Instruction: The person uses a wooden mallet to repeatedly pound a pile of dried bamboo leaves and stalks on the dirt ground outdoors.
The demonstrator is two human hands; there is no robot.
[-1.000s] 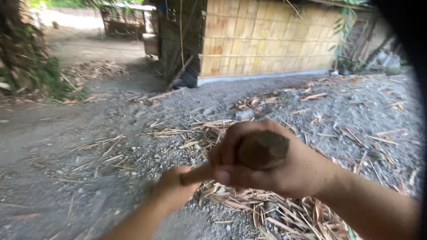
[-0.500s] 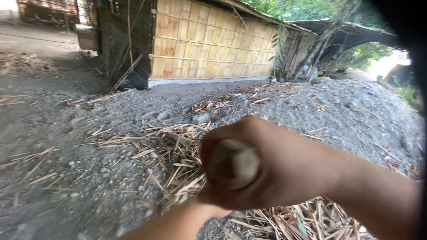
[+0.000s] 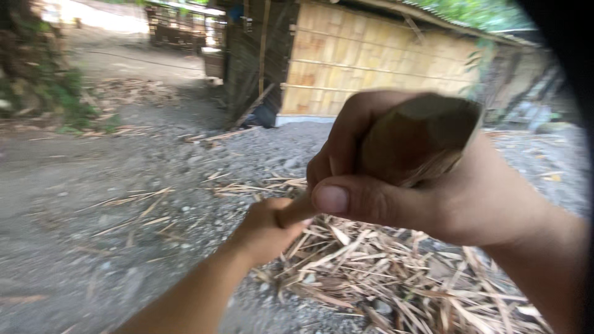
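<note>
Wooden stick: brown, roughly round, thick at the near end, where the cut face is angled and greenish-brown. It narrows toward the far end. Pose: pointing away and down-left from the camera, well above the gravel. Near thick end sits in the right hand, fingers wrapped over the top, thumb pressed along the underside. Thin far end runs into the left hand, which is fisted around it further out. Only a short span shows between the hands. Motion blur hides surface detail.
</note>
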